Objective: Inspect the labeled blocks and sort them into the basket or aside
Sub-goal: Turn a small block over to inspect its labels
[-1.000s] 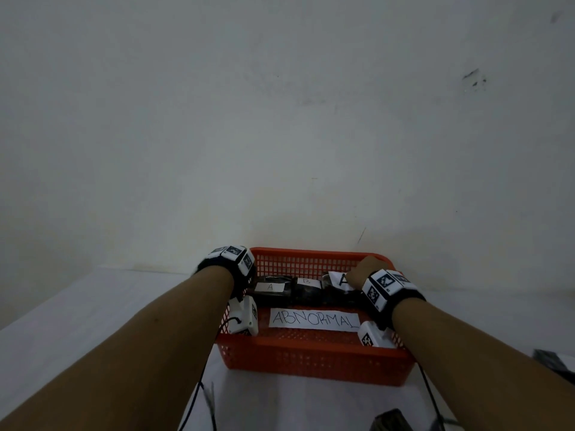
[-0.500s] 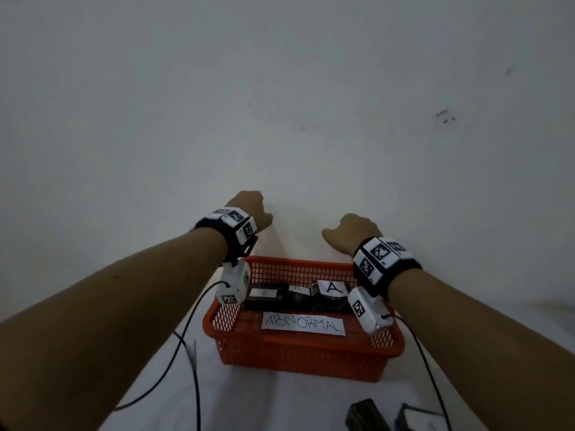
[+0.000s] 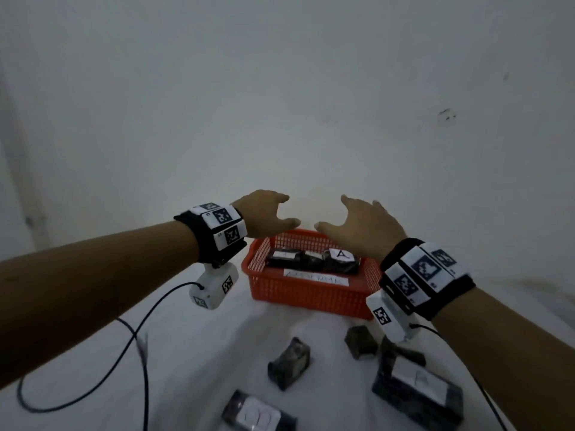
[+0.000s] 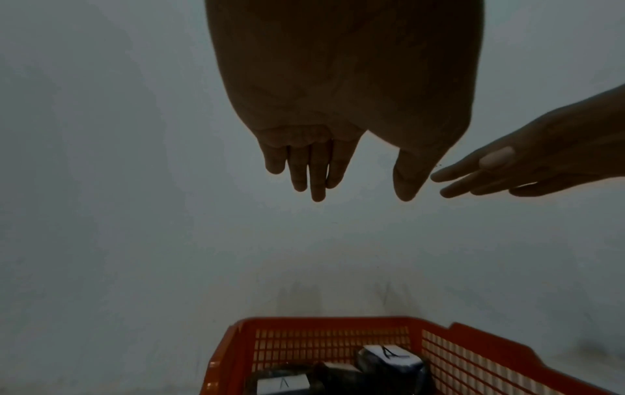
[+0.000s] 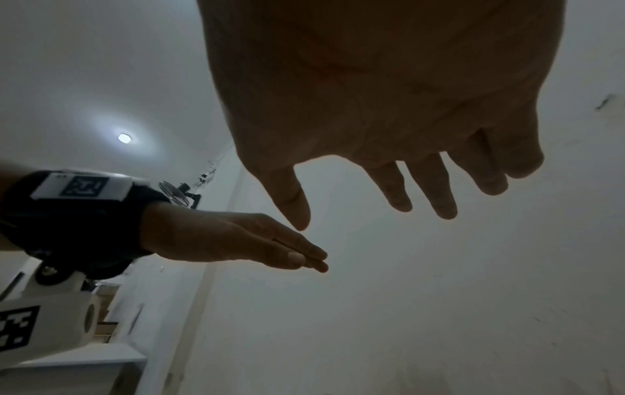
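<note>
An orange mesh basket (image 3: 306, 295) with a white "ABNORMAL" label stands on the white table against the wall. Three dark blocks with white labels lie in it; the right one (image 3: 340, 259) shows an "A". Both hands hover palm down above the basket's far rim, holding nothing. My left hand (image 3: 267, 217) has its fingers straight and spread, and my right hand (image 3: 357, 225) likewise. In the left wrist view the straight fingers (image 4: 312, 165) hang over the basket (image 4: 338, 342). Several more dark blocks (image 3: 289, 362) lie on the table in front of the basket.
A large labelled block (image 3: 417, 390) lies at the near right, another (image 3: 258, 415) at the bottom edge, and a small one (image 3: 359, 342) sits near my right wrist. Black cables (image 3: 130, 346) trail across the table's left part. The wall stands right behind the basket.
Both hands rose out of the basket and uncurled from fists to flat, spread fingers. The camera tilted down, bringing the loose blocks in front into view.
</note>
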### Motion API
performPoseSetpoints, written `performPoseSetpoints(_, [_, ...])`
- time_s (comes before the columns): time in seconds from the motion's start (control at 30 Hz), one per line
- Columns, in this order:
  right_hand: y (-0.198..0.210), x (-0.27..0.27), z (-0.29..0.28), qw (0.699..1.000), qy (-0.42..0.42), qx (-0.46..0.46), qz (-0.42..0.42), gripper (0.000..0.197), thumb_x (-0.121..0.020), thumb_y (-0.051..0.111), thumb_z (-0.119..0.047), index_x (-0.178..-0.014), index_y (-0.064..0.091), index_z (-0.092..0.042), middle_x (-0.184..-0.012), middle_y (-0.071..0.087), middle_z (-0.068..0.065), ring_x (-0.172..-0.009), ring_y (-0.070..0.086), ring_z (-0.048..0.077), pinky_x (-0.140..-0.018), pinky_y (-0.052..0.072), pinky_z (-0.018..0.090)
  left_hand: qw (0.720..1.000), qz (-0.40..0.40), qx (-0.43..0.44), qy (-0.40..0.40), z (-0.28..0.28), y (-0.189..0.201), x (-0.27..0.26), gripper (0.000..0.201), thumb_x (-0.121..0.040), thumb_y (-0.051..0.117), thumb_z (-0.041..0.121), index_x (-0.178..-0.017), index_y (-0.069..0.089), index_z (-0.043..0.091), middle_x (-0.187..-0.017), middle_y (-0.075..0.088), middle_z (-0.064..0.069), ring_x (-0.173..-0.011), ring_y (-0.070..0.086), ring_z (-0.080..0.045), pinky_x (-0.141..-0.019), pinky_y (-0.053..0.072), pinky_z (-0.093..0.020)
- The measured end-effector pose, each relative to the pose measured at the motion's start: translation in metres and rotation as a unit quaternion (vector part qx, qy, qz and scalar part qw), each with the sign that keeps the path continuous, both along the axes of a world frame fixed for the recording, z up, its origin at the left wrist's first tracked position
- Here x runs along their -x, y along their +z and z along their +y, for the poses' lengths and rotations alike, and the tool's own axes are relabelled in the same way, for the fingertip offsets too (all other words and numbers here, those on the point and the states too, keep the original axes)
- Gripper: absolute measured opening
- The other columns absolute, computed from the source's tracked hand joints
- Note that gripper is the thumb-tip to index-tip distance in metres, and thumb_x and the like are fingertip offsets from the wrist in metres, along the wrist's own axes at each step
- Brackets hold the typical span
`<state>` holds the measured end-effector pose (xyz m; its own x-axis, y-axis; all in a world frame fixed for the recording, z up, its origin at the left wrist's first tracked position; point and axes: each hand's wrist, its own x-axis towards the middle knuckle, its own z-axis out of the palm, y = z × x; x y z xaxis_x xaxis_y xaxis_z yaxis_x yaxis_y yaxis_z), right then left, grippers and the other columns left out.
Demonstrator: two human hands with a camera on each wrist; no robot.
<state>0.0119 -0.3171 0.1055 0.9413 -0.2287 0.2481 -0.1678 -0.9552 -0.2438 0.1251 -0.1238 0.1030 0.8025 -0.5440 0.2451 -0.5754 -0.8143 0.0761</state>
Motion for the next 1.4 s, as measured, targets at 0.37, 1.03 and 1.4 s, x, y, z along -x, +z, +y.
performPoseSetpoints(0.37, [-0.078, 0.086, 0.03, 0.995, 0.077, -0.035, 0.057, 0.095, -0.068, 0.056, -0.072, -0.153, 0.039, -0.031, -0.145, 0.057, -0.002, -0.137, 0.05, 0.032, -0.111, 0.046, 0.052, 0.99, 0.118, 0.01, -0.082, 0.046, -0.071, 0.135, 0.051, -0.098, 0.061, 0.046, -0.143, 0.053, 0.023, -0.137, 0.064, 0.001, -0.122, 0.062, -0.019, -0.106, 0.045, -0.029])
performPoseSetpoints(1.03, [-0.157, 0.059, 0.041, 0.973, 0.166, -0.102, 0.124, 0.045, -0.084, 0.079, -0.002, -0.127, 0.072, -0.016, -0.129, 0.071, 0.003, -0.109, 0.069, 0.019, -0.091, 0.054, 0.025, 0.979, 0.199, 0.031, 0.015, 0.012, -0.15, 0.144, 0.047, -0.086, 0.076, 0.036, -0.124, 0.066, 0.012, -0.115, 0.073, -0.003, -0.104, 0.067, -0.02, -0.089, 0.056, -0.032])
performPoseSetpoints(1.4, [-0.15, 0.076, 0.02, 0.949, 0.231, -0.216, 0.003, 0.047, -0.075, 0.091, -0.018, -0.116, 0.071, -0.027, -0.109, 0.072, -0.015, -0.095, 0.067, -0.003, -0.082, 0.056, 0.016, 0.899, 0.351, 0.259, -0.034, 0.032, -0.131, 0.13, 0.028, -0.095, 0.065, 0.012, -0.121, 0.072, 0.008, -0.109, 0.076, -0.011, -0.101, 0.074, -0.027, -0.087, 0.062, -0.031])
